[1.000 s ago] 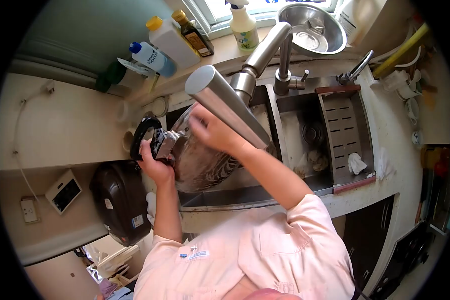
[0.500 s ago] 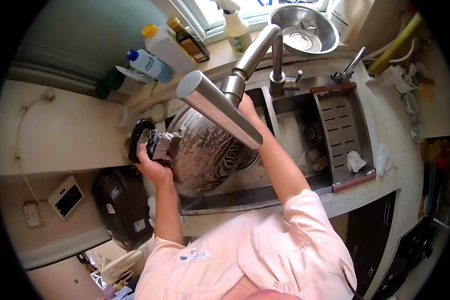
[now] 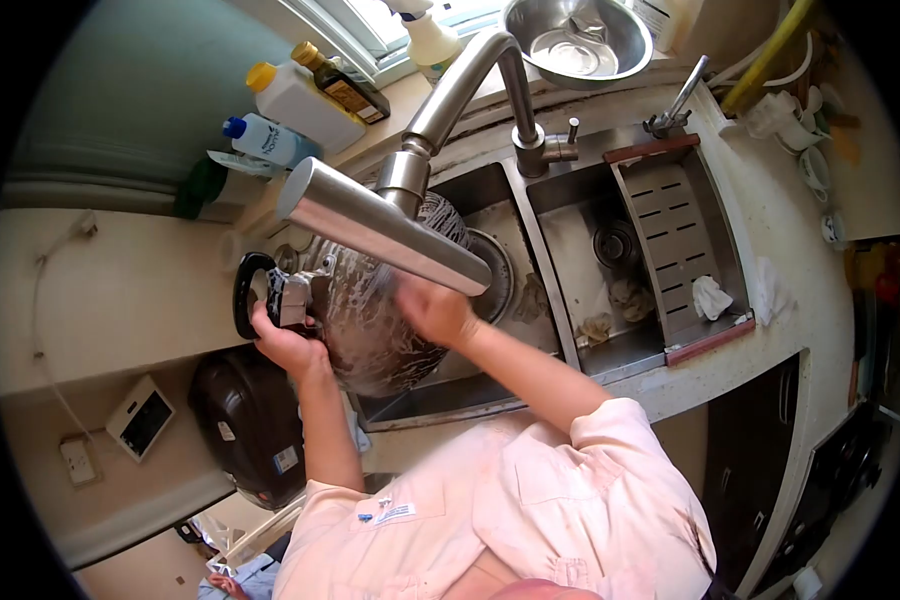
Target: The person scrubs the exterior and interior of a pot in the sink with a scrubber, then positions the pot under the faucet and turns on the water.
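Observation:
A large metal pot [image 3: 365, 335] is tilted on its side over the left sink basin, its outer wall streaked with white suds. My left hand [image 3: 295, 345] is closed around the pot's side by its sudsy black handle [image 3: 250, 290]. Against the pot's wall, my right hand [image 3: 435, 312] has its fingers curled and blurred by motion. What it holds, if anything, I cannot make out. The thick metal faucet head [image 3: 385, 230] hangs just above this hand and hides part of the pot.
The right basin [image 3: 580, 270] has a drain and wet scraps, with a slotted tray [image 3: 670, 240] beside it holding a crumpled white wad [image 3: 711, 297]. Bottles [image 3: 310, 105] and a steel bowl [image 3: 580, 45] line the sill. A brown bin [image 3: 250, 425] stands at the left.
My right hand has come from behind the faucet head at the pot's far side to the near part of its outer wall. My left hand keeps its grip. The camera view has shifted slightly.

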Demonstrator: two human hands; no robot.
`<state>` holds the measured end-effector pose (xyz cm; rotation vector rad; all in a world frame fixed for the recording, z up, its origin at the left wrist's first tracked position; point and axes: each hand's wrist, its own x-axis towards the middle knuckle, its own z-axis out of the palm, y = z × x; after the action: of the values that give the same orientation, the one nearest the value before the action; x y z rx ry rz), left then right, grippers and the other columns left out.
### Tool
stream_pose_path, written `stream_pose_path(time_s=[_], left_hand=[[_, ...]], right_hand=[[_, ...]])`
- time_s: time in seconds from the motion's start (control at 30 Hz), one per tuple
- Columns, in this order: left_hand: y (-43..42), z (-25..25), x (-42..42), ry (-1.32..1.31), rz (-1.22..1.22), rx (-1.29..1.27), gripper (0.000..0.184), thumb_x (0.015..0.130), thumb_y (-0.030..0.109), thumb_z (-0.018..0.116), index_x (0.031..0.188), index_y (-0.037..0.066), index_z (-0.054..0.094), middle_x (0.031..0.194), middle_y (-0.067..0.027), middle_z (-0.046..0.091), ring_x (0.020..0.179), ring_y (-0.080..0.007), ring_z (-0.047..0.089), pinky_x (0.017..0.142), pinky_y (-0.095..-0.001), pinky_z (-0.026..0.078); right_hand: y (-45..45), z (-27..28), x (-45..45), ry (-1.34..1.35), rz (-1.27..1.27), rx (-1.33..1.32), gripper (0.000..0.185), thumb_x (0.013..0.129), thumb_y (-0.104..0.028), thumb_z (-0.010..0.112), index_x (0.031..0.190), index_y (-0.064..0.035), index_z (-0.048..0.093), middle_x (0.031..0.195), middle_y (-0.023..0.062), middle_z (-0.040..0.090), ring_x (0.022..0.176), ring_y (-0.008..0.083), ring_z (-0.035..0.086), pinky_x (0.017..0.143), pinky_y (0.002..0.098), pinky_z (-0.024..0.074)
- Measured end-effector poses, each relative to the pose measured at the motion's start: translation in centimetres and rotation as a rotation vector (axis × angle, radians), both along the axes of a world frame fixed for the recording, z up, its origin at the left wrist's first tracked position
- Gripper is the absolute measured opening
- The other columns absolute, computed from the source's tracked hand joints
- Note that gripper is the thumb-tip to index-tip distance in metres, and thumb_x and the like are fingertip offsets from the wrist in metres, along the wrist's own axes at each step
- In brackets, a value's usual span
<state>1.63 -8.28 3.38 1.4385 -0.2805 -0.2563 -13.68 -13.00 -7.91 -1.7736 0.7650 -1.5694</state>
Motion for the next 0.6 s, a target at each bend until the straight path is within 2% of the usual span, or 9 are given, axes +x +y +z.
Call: stream_pose_path(time_s=[0.03, 0.07, 0.1, 0.17, 0.23, 0.27, 0.37, 0.4, 0.6], left_hand=[[0.1, 0.0, 0.1, -0.004, 0.014, -0.015, 0.027, 0.082, 0.028, 0.049, 0.082, 0.002, 0.057, 0.069, -0.0068, 0.060, 0.049, -0.0160, 0.052, 0.039, -0.0262, 0.037], [0.1, -0.2, 0.2, -0.006, 0.025, -0.032, 0.026, 0.081, 0.027, 0.051, 0.081, 0.001, 0.057, 0.070, -0.0076, 0.060, 0.051, -0.0165, 0.053, 0.038, -0.0269, 0.037], [-0.1, -0.4, 0.4, -0.009, 0.032, -0.053, 0.026, 0.079, 0.026, 0.054, 0.081, 0.001, 0.056, 0.072, -0.0084, 0.061, 0.053, -0.0171, 0.055, 0.038, -0.0276, 0.038], [-0.2, -0.5, 0.8, -0.015, 0.043, -0.053, 0.028, 0.079, 0.027, 0.054, 0.083, -0.001, 0.057, 0.072, -0.0090, 0.060, 0.054, -0.0179, 0.055, 0.038, -0.0282, 0.037], [-0.3, -0.4, 0.6, -0.014, 0.075, -0.046, 0.029, 0.079, 0.027, 0.054, 0.083, -0.001, 0.058, 0.072, -0.0091, 0.060, 0.054, -0.0180, 0.055, 0.038, -0.0282, 0.037], [-0.2, -0.5, 0.8, -0.027, 0.065, 0.038, 0.031, 0.084, 0.029, 0.045, 0.091, 0.002, 0.058, 0.073, -0.0081, 0.060, 0.051, -0.0166, 0.050, 0.042, -0.0256, 0.037], [0.2, -0.4, 0.8, -0.029, -0.007, 0.054, 0.031, 0.085, 0.029, 0.045, 0.090, 0.002, 0.059, 0.071, -0.0072, 0.060, 0.049, -0.0156, 0.050, 0.041, -0.0252, 0.037], [0.2, -0.5, 0.7, -0.025, -0.019, -0.019, 0.031, 0.084, 0.029, 0.049, 0.083, -0.001, 0.059, 0.067, -0.0074, 0.059, 0.044, -0.0159, 0.049, 0.039, -0.0261, 0.037], [0.2, 0.2, -0.5, -0.021, -0.033, -0.011, 0.030, 0.084, 0.027, 0.048, 0.080, 0.000, 0.060, 0.062, -0.0068, 0.057, 0.043, -0.0171, 0.047, 0.041, -0.0271, 0.037]], right_hand=[[-1.7, -1.2, 0.1, -0.101, -0.125, 0.087, 0.039, 0.077, -0.008, 0.058, 0.115, -0.0020, 0.052, 0.115, 0.0171, 0.050, 0.107, 0.0322, 0.048, 0.092, 0.0409, 0.0376], [-3.0, -2.2, -0.2, -0.001, -0.210, 0.244, 0.034, 0.083, -0.011, 0.053, 0.115, -0.0004, 0.052, 0.115, 0.0174, 0.050, 0.106, 0.0329, 0.048, 0.091, 0.0385, 0.0377], [-3.7, -3.9, -0.6, 0.040, -0.190, 0.421, 0.035, 0.087, -0.018, 0.050, 0.118, 0.0005, 0.050, 0.116, 0.0177, 0.049, 0.107, 0.0331, 0.047, 0.092, 0.0367, 0.0370], [-3.7, -6.2, -0.7, -0.045, -0.151, 0.578, 0.038, 0.090, -0.023, 0.048, 0.120, 0.0005, 0.049, 0.115, 0.0177, 0.050, 0.107, 0.0326, 0.047, 0.092, 0.0361, 0.0368], [-2.6, -7.1, -1.2, -0.037, -0.146, 0.592, 0.039, 0.090, -0.023, 0.049, 0.120, 0.0008, 0.049, 0.115, 0.0181, 0.050, 0.107, 0.0323, 0.048, 0.093, 0.0360, 0.0367], [-1.9, -7.5, -1.5, -0.031, -0.150, 0.604, 0.039, 0.090, -0.022, 0.049, 0.121, 0.0009, 0.048, 0.115, 0.0184, 0.050, 0.107, 0.0321, 0.048, 0.093, 0.0359, 0.0367], [-0.3, -8.7, -1.6, -0.108, -0.202, 0.638, 0.035, 0.087, -0.018, 0.053, 0.116, 0.0012, 0.051, 0.111, 0.0187, 0.052, 0.104, 0.0322, 0.050, 0.091, 0.0361, 0.0378], [0.1, -8.8, -1.7, -0.121, -0.211, 0.671, 0.034, 0.086, -0.018, 0.054, 0.115, 0.0015, 0.052, 0.110, 0.0186, 0.053, 0.102, 0.0323, 0.051, 0.090, 0.0361, 0.0389], [1.0, -9.8, -2.7, -0.097, -0.189, 0.768, 0.035, 0.083, -0.020, 0.056, 0.112, -0.0006, 0.053, 0.107, 0.0186, 0.054, 0.099, 0.0344, 0.052, 0.086, 0.0373, 0.0412]])
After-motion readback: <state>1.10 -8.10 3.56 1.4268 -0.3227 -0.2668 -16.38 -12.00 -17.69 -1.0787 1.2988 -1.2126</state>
